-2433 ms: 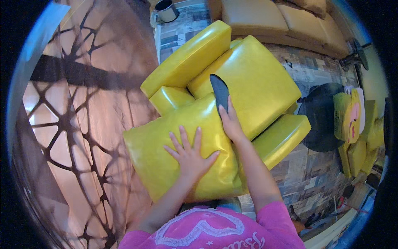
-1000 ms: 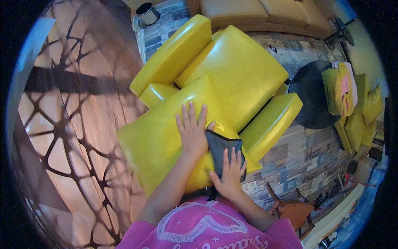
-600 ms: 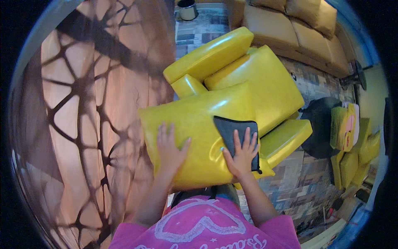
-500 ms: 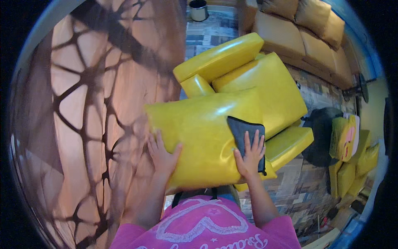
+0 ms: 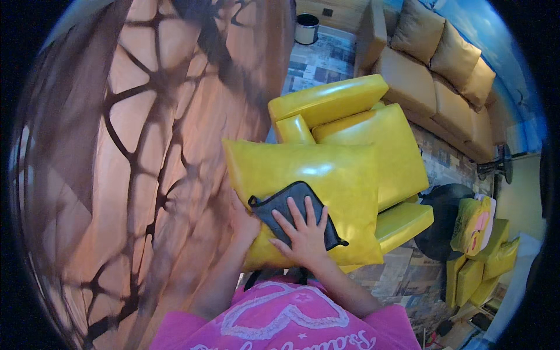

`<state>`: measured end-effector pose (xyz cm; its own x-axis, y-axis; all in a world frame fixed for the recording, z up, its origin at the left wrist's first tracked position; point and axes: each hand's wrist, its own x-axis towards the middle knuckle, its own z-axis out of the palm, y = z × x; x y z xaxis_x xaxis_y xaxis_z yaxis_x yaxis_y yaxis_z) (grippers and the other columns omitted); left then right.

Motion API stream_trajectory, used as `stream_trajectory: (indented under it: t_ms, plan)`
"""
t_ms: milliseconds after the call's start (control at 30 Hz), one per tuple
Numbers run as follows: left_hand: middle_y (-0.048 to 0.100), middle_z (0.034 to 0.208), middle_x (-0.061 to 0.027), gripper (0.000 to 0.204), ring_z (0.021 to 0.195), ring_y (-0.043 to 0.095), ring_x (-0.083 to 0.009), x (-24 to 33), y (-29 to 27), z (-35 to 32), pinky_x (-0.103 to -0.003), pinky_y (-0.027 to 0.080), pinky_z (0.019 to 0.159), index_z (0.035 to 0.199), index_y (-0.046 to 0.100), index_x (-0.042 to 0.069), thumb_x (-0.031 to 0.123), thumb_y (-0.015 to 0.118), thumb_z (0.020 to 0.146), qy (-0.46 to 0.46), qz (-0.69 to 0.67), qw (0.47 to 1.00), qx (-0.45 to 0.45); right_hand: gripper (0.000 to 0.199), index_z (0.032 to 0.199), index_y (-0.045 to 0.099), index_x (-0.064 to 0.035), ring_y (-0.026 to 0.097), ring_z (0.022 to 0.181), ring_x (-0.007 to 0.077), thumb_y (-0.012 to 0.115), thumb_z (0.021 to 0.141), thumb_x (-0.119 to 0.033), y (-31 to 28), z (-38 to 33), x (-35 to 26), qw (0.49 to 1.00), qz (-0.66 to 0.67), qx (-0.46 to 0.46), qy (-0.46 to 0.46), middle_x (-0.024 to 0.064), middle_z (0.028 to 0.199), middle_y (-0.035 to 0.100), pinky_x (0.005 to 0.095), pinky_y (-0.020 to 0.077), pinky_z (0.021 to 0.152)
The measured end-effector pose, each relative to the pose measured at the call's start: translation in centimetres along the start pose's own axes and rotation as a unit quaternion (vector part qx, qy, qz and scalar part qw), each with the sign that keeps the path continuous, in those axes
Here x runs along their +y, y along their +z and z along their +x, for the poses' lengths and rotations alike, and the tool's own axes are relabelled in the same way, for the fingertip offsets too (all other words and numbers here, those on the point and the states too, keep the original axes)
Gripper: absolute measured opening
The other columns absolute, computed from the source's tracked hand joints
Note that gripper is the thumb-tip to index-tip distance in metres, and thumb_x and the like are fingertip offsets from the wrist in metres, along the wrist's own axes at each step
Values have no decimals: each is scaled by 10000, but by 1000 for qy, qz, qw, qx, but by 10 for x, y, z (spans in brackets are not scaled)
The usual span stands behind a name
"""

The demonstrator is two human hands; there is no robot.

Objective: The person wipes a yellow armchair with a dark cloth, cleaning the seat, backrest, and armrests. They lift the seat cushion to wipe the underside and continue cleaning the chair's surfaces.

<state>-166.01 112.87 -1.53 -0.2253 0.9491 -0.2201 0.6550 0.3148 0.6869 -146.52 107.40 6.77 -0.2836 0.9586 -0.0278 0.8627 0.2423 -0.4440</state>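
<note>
- Hands apart: the right hand (image 5: 306,236) lies flat with fingers spread, pressed on a dark grey rectangular cloth with black edging (image 5: 274,201); the left hand (image 5: 245,224) is at the left edge of a large shiny yellow leather-like cushion (image 5: 350,192), and whether its fingers clamp that edge cannot be told.
- Spread on the cushion's face, the cloth sits just below the centre of the frame, tilted, with one looped corner toward the left hand and another corner to the right of the right hand.
- At the centre of the frame, the cushion is just above the pink short-sleeved shirt (image 5: 286,329) at the lower edge, and overlaps a yellow leather-like armchair (image 5: 379,146) above and to its right.
- Brown sheet-like fabric with a dark branching pattern (image 5: 116,204) fills the left side.
- Toward the upper right stands a tan sofa with loose cushions (image 5: 408,87); at the top centre, a small cylindrical bin with a dark band (image 5: 307,29) rests on the patchwork-patterned floor (image 5: 326,64).
- At the right, a round black tabletop (image 5: 429,236) shows beside a yellow and pink soft bundle (image 5: 475,224), with another yellow seat (image 5: 475,280) below.
</note>
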Motion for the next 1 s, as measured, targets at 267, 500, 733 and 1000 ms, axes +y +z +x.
stream_trajectory:
  t_ms: [267,500,733,1000]
  plan:
    - [442,1396,-304,1081,1317,435,-369,-21,-9,4,-431,341,1108,1413,298,-123,446,862,686,-45,-71,996,30,792,1488,419,-288,87,1479,454,643,808,-629,7,-22,71,965,-45,87,244,128,1621,194,733,51,1090]
    - [497,1383,-185,857,1269,477,-288,10,-25,-2,-384,384,1070,1401,373,-58,243,849,755,-65,-291,951,-78,1170,1575,113,-136,214,1443,445,674,732,-721,28,-65,136,886,110,146,427,245,1597,148,564,233,1136]
    - [476,1413,-186,833,1292,462,-310,-82,-4,-4,-385,348,1105,1430,347,-43,182,822,784,93,-145,985,31,1039,1355,504,10,609,1120,424,680,686,-766,13,-90,119,812,244,82,524,296,1191,628,449,482,944]
    - [414,1486,-210,856,1358,408,-317,-10,-19,-42,-392,321,1123,1453,337,-53,353,774,838,36,-168,985,13,853,1185,620,35,650,1011,411,616,789,-721,43,-118,137,817,214,159,511,261,1054,684,462,503,868]
